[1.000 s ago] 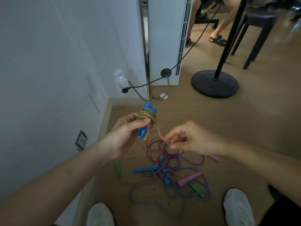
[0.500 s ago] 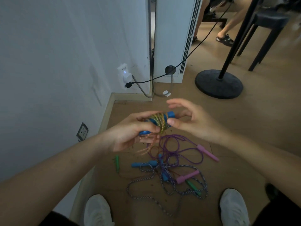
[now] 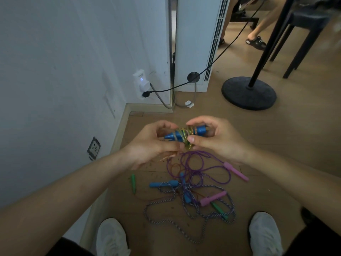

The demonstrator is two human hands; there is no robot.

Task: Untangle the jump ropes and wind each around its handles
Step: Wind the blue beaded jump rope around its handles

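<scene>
Floor: tangled ropes lie near, between 2 shoes, purple and striped, with pink, blue and green grips. Above the far edge of the tangle, left hand and right hand each curl round 1 end of the blue handles, held level and wrapped in gold rope.

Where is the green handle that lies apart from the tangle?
In the head view, the green handle lies on the floor left of the tangle, just left of a light blue handle.

Left hand, right hand close together at centre, fingers curled in grip, forearms converging.
</scene>
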